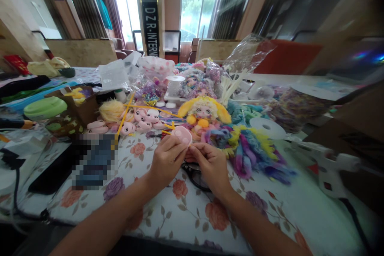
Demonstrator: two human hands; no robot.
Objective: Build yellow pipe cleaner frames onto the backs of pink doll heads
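Floral tablecloth (192, 224) spanned the lower frame. Yellow-eared doll (207, 111) sat just right of centre. My right hand (213, 166), fingers bunched by the shell's lower-right edge; could not tell whether gripping. My left hand (168, 158) pinched the pink doll-face shell (182, 135) firmly, frame centre.

A cup (58, 125) with a green lid (45, 106) stands on the left, with a dark bowl (67, 73) farther back. A black sign (149, 12) with white letters is between two bright windows (198, 8).
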